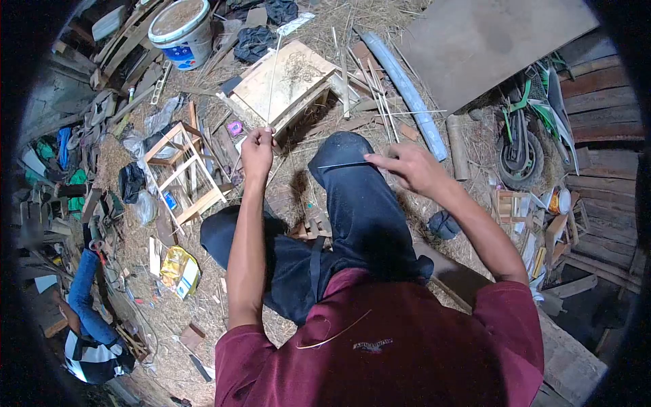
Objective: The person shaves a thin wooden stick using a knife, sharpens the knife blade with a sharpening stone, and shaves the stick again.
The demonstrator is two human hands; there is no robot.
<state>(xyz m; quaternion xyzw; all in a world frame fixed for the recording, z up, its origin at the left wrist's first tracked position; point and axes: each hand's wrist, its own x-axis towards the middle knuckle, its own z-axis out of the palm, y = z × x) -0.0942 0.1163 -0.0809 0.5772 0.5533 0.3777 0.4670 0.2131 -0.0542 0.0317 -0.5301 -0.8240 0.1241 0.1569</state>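
My left hand [258,153] is closed around the lower end of a long thin wooden stick [274,81], which points up and away in front of a low wooden box-like bench [285,78]. Over my raised knee, my right hand [410,168] is closed with its index finger stretched along a thin knife-like blade [341,165]. The blade points left and lies across or just above the dark trouser leg; whether it touches cannot be told. Its handle, if any, is hidden in my palm. Stick and blade are apart.
A small wooden frame [184,173] stands left of my knees. Several thin sticks [383,95] and a grey pipe [403,85] lie ahead. A white bucket [182,34], a yellow bag [179,270], a large board [498,44] and a green motorbike [529,122] surround the straw-covered floor.
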